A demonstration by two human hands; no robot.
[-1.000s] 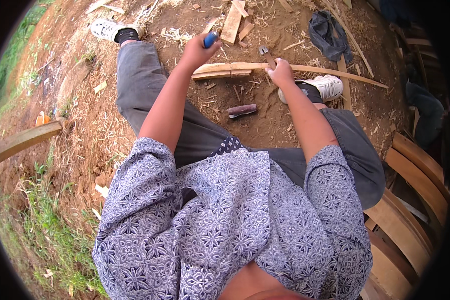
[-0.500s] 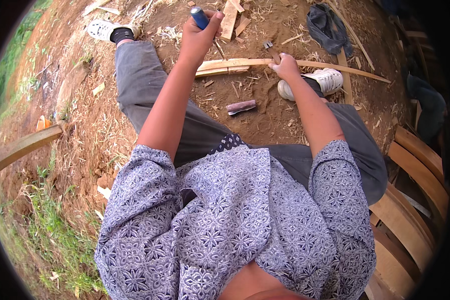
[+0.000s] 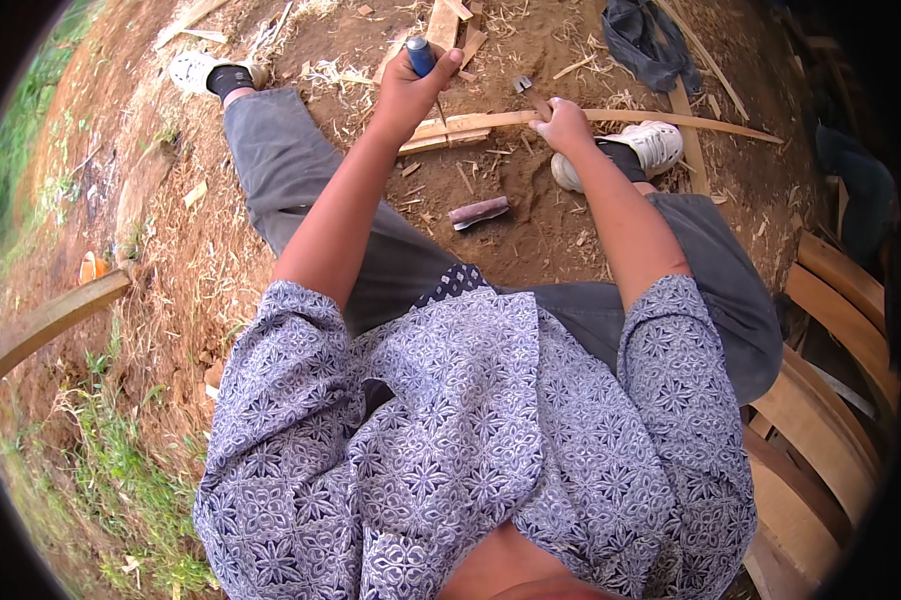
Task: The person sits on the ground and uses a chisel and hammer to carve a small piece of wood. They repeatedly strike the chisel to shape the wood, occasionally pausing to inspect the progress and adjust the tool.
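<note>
My left hand (image 3: 408,98) is closed around a blue-handled chisel (image 3: 421,57), thumb up along it. The thin blade points down and its tip meets the left end of a long, curved wooden strip (image 3: 651,118). Under that end lies a short wooden block (image 3: 451,141). My right hand (image 3: 567,128) grips the wooden handle of a hammer (image 3: 523,86), whose metal head is tilted up toward the left, above the strip and apart from the chisel. Nearer to me on the dirt is a rolled piece of brownish sandpaper (image 3: 479,212).
My shoes (image 3: 654,148) flank the work, the right one close to the strip. A dark plastic bag (image 3: 653,45) lies at the far right. Curved boards (image 3: 821,430) are stacked beside my right knee. Another curved beam (image 3: 51,325) enters at left. Shavings litter the ground.
My left hand and the chisel have come down slightly and to the right, bringing the tip onto the strip. The hammer head has shifted a little left and up.
</note>
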